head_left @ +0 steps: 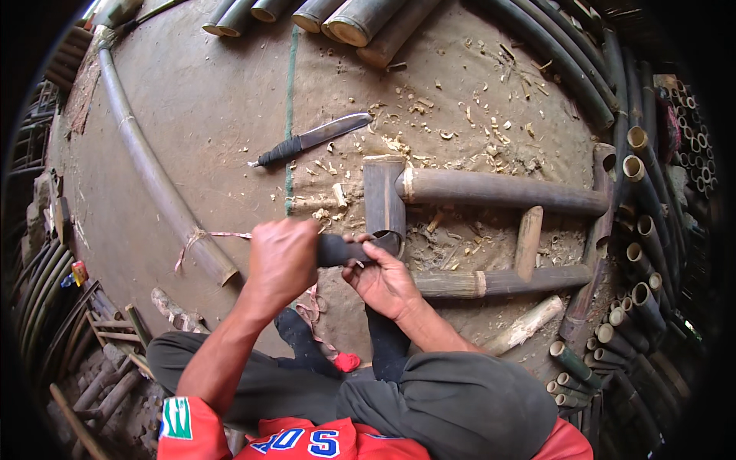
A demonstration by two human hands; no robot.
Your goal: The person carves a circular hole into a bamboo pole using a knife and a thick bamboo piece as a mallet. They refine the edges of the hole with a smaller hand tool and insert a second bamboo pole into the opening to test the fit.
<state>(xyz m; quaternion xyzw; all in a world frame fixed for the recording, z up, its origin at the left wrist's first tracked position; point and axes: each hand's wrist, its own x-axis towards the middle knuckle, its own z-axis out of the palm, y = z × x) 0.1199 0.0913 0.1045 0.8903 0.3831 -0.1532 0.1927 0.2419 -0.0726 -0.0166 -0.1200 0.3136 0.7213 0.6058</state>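
Fingers of the left hand [282, 257] close round the left end of a black-handled tool [333, 251]; the right hand's [388, 287] fingers pinch its right part, beside the near end of a short bamboo piece [383, 192].

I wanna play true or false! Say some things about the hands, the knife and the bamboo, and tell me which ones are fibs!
1. The left hand grips a dark-handled tool. True.
2. The knife is lying on the ground. True.
3. The right hand rests on a knee. False: the right hand is at the dark-handled tool, close to the left hand.
4. Pale shavings are scattered near the knife. True.
5. The long, bent bamboo pole is at the picture's right. False: that bamboo pole lies at the left.
6. The person's shirt is yellow. False: the shirt is mostly red.
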